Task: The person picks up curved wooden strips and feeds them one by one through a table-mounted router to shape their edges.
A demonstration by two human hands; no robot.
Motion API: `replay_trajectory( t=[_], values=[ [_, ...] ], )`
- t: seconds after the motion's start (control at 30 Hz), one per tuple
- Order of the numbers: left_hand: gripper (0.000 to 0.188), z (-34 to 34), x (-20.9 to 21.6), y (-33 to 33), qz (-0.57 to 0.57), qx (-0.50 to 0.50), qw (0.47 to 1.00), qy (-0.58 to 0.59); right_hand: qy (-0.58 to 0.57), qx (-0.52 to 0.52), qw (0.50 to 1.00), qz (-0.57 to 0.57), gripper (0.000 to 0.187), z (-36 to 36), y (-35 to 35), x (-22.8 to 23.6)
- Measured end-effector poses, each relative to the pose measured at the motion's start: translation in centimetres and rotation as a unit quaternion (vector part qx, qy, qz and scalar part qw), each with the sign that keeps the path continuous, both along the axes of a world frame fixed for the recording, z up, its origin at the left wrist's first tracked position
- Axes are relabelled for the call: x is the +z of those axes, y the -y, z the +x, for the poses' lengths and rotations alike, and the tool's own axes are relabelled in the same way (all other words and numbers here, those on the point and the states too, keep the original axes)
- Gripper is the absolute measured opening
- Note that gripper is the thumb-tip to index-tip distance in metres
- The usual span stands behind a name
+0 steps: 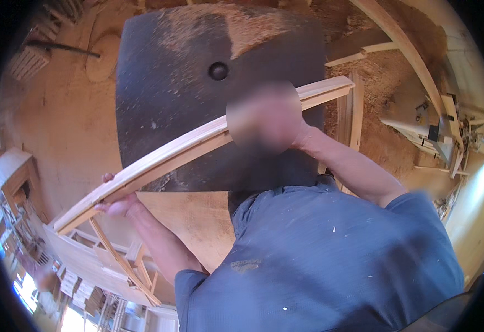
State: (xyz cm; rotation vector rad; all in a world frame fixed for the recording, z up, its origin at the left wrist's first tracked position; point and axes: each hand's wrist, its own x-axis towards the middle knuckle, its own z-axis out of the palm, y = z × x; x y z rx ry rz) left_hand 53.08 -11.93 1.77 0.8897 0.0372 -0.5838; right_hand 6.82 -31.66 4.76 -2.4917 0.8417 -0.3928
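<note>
A long, pale wooden beam (164,155) with a stepped, grooved side slants across the view, from low on the left to higher on the right. My left hand (119,206) is closed around it near its left end, the thumb showing on the far side. Over the right part of the beam lies my right hand (275,124); a blurred patch covers its fingers, so their grip cannot be made out. Below the beam is a dark grey tabletop (164,99), with a round black fitting (218,71) in its surface.
Wood shavings (253,30) lie thick at the tabletop's far edge. Boards (358,110) stand to the right, near a pale machine (413,119) on a shavings-covered floor. At lower left are a wooden frame (126,265) and a box-like wooden stand (15,166).
</note>
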Motion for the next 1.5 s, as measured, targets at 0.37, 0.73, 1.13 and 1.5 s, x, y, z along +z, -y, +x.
replay_trajectory(
  t=[0.37, 0.73, 1.13, 1.5],
  values=[
    [0.044, -20.9, 4.2, 8.2, 0.303, -0.269, 0.914, -0.025, -0.062, -0.118, 0.99, 0.054, 0.055, -25.7, -5.7, 0.3],
    [0.075, -31.8, -0.3, 16.0, 0.645, -0.111, 0.56, 0.508, -0.204, -0.221, 0.927, 0.224, 0.058, -42.5, -13.8, 2.4],
    [0.069, -49.6, -0.4, 12.3, 0.558, -0.19, 0.535, 0.606, -0.234, -0.362, 0.876, 0.218, 0.047, -56.4, -32.0, -0.4],
    [0.068, -49.2, 1.0, 12.8, 0.538, -0.249, 0.512, 0.622, -0.198, -0.413, 0.842, 0.287, 0.04, -52.2, -38.2, -0.3]
  ],
)
